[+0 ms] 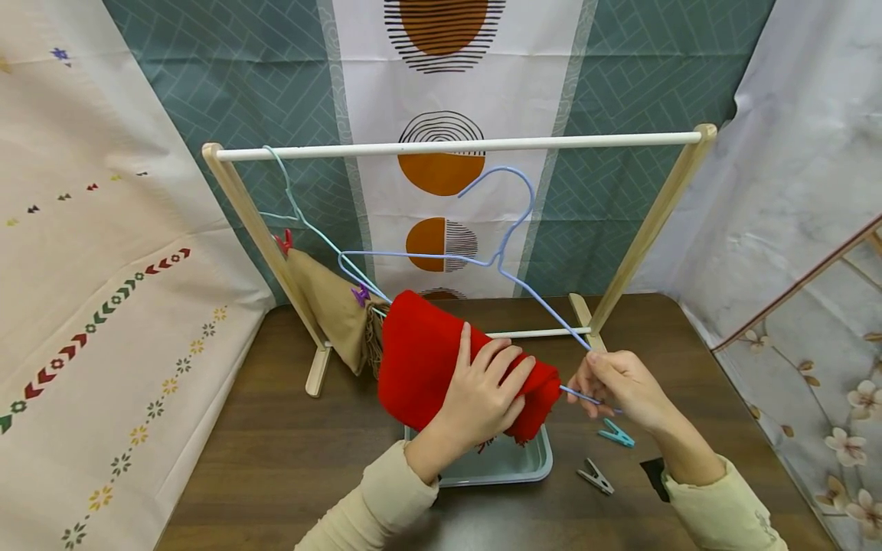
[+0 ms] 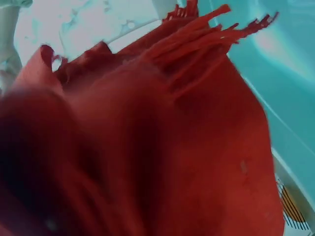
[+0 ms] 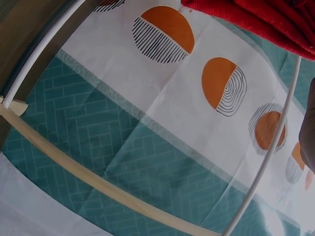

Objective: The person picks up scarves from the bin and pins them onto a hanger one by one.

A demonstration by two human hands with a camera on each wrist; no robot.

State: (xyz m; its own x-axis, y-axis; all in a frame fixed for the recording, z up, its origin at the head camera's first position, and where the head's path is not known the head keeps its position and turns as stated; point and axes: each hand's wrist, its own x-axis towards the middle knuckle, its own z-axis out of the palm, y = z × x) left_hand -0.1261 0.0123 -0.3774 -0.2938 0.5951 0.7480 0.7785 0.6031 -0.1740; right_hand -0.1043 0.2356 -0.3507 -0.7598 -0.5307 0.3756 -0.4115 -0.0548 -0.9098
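Observation:
A red fringed scarf (image 1: 423,352) hangs in folds over the lower bar of a lavender-blue hanger (image 1: 498,260), above a grey-green tray (image 1: 496,482). My left hand (image 1: 482,390) grips the scarf from the near side, its fingers spread over the cloth. With thumb and fingers, my right hand (image 1: 623,383) pinches the hanger's right corner, just beyond the scarf's end. The hanger's hook points up, in front of the rack and below its top rail. Red cloth (image 2: 211,147) with loose fringe fills most of the left wrist view.
A wooden rack with a white rail (image 1: 455,144) stands behind. On its left, a mint hanger (image 1: 310,222) carries a tan cloth (image 1: 338,314) with red (image 1: 285,242) and purple (image 1: 361,295) clips. Teal (image 1: 616,433) and grey (image 1: 595,476) clothespins lie on the table at right.

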